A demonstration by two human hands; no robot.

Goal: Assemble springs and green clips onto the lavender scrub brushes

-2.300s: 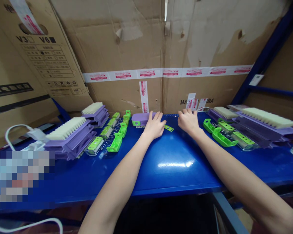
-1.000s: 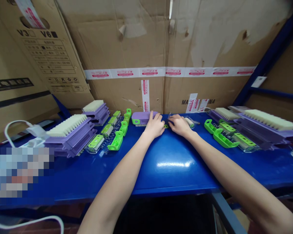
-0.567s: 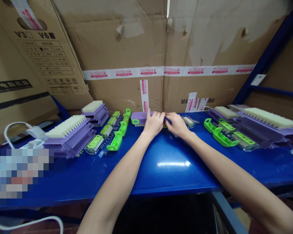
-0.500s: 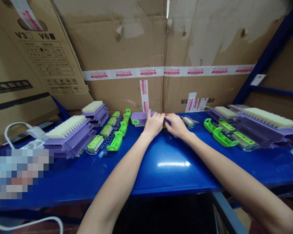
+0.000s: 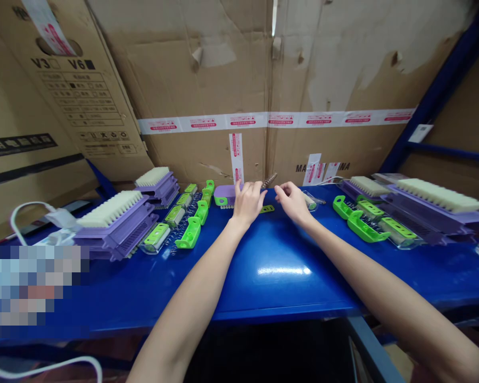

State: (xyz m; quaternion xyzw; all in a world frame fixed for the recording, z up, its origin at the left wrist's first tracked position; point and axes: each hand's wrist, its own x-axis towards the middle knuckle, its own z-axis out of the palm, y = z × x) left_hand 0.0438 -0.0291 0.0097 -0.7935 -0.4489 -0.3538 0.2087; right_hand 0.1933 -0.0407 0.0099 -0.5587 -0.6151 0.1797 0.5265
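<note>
A purple brush with a green end and pale bristles lies at the back of the blue table. My left hand is closed over its right part, which the fingers hide. A metal spring slants up just beyond the left fingertips; its lower end is hidden. A flat green plate with holes is beside the left thumb. My right hand is a short gap to the right, fingers bent and tips slightly apart, with nothing visible in them. Close behind it lies a clear case.
Purple brush parts are stacked on the left, with more purple parts on the right. Green curved covers and green-topped clear cases stand in rows. Cardboard walls the back. A white cable lies at left.
My right hand has moved right, away from the left hand. The spring and more of the green plate now show between them. My left hand stays at the brush, its fingers slightly shifted.
</note>
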